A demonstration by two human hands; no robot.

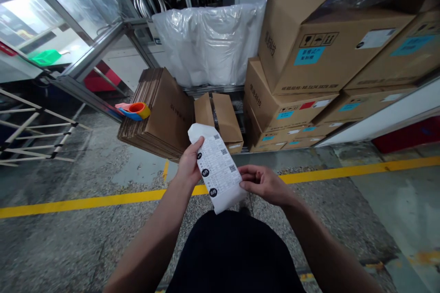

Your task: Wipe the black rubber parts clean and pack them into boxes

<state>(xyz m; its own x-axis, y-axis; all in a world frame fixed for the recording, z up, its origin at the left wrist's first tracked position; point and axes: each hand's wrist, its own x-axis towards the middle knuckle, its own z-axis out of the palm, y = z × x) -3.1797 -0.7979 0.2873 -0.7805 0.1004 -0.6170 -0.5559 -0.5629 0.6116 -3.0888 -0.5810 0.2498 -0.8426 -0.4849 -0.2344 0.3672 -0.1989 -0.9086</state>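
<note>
A strip of white printed labels (220, 165), with QR codes and black round marks, is held in front of my body. My left hand (190, 162) grips its left edge, thumb on top and fingers behind. On the other side my right hand (263, 184) pinches the strip's right edge between thumb and fingers. The strip's upper end curls back and its lower part hangs slightly bent. Beyond the strip lies a closed cardboard box (225, 114) with dark tape along its top.
Flattened cartons (168, 110) stand at left, with tape rolls (139, 110) on them. Stacked cartons (285, 87) with blue labels rise at right. Behind is a plastic-wrapped white bundle (209, 46). A yellow floor line (120, 199) crosses in front; a slatted rack (37, 123) is far left.
</note>
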